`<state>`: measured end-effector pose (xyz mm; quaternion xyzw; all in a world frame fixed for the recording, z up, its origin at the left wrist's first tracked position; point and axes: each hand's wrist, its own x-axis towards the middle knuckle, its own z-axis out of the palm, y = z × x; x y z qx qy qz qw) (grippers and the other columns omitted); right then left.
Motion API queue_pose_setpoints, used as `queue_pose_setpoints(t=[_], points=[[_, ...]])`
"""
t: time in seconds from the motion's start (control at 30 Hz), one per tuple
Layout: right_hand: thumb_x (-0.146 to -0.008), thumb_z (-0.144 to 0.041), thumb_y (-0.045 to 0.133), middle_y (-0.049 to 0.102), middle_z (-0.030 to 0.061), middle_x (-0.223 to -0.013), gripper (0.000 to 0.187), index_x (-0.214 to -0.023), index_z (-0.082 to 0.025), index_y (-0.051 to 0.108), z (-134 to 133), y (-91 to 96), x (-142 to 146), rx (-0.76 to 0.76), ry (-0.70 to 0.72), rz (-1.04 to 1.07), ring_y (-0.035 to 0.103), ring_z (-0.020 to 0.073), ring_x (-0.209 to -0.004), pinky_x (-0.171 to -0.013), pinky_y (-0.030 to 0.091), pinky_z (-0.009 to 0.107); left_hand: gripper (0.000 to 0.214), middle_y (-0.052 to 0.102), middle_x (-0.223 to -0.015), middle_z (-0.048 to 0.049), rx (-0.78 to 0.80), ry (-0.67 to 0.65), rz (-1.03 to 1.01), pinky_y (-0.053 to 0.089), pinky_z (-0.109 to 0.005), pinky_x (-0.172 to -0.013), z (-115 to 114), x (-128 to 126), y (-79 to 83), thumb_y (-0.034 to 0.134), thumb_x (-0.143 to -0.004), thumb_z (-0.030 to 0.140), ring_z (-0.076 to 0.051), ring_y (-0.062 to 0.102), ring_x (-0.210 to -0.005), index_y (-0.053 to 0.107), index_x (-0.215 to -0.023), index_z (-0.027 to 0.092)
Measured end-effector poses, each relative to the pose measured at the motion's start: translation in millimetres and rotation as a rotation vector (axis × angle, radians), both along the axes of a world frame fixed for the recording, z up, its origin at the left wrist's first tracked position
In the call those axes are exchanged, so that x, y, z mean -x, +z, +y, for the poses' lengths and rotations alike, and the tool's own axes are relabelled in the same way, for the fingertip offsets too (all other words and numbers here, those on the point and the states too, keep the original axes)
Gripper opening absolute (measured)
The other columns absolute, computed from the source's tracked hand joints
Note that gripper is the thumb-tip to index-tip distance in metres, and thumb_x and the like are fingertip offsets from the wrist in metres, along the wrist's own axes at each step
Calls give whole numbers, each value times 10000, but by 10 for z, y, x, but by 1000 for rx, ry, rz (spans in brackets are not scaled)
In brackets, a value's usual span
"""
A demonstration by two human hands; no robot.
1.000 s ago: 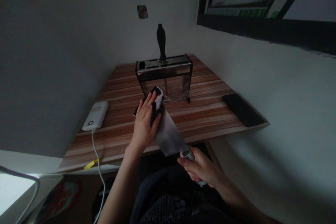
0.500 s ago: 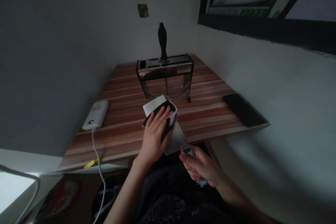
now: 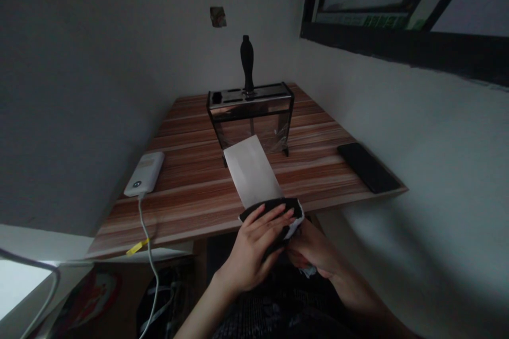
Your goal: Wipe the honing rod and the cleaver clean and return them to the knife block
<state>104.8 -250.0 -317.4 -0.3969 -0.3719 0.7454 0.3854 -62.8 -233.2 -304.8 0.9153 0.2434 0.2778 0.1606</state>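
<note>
Cleaver: I have the cleaver [image 3: 254,172] in the middle of the frame, its broad blade slanting up and left over the tabletop's [image 3: 178,206] near edge.
Left grip: the left grip [image 3: 260,241], lower middle, is closed over a black cloth [image 3: 292,205] with a white edge, which lies across the handle end of the blade.
Right grip: from here I see the right grip [image 3: 312,246], just beside the cloth and partly behind it, clamped on the cleaver's handle; the pale handle end pokes out below the fingers.
Knife block: the clear-sided knife block [image 3: 250,111] stands upright in the upper middle, with slots along its shiny top and dark uprights at both ends.
In the block: one black handle [image 3: 247,61] rises from the top, and a thin rod shows through the clear side beneath it.
Blade and block: the blade's far end overlaps the block's lower front in my view; I cannot tell whether they touch.
Power bank: white [image 3: 145,174], at the left, with a pale cable [image 3: 143,222] plugged in.
Phone: black [image 3: 368,167], lying flat at the right edge.
</note>
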Motion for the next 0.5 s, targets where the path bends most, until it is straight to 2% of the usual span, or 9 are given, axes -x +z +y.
queue_pose_setpoints(t=[0.27,0.5], points=[[-619,-302,777,357,-134,-340,312,-757,-208,514,6,-36,17,8,-11,-29,245,36,-276,-287,196,165,461,491,-1418,-123,26,-13,-10,161,-428,-1172,12,45,-2,387,-942,176,-181,289,-1410,326,-1398,144],[-700,-441,737,337,-143,-365,354,-799,-202,495,-10,-26,25,-40,2,20,233,26,-291,-303,211,148,460,446,-1453,-123,-4,9,14,183,-447,-1165,49,45,54,392,-938,186,-202,266,-1420,338,-1394,164]])
